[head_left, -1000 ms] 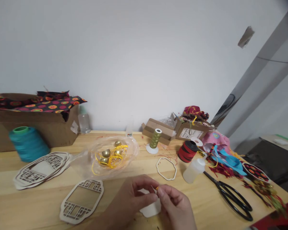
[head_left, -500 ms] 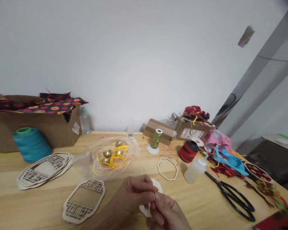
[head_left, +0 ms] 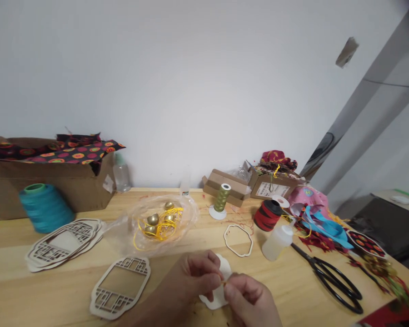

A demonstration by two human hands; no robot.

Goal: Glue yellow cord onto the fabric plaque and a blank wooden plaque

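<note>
My left hand and my right hand meet at the front middle of the table, thumbs and fingers pinched. Between their fingertips stretches a short bit of orange thread, too small to make out fully. Beneath them lies a white scalloped plate, partly covered by the hands. To the left, a fretwork wooden frame rests flat on the wood. A thin scalloped outline frame lies beyond my right hand, and a glue bottle stands near it.
Black-handled scissors lie at right, by cloth scraps and tassels. A plastic bag holds brass bells and yellow cord. Behind are a green thread spool, a red ribbon roll and a teal thread cone. Stacked frames lie left.
My hands have drawn slightly apart, the right one moving right. The orange thread now shows between the fingertips, and more of the white plate is visible.
</note>
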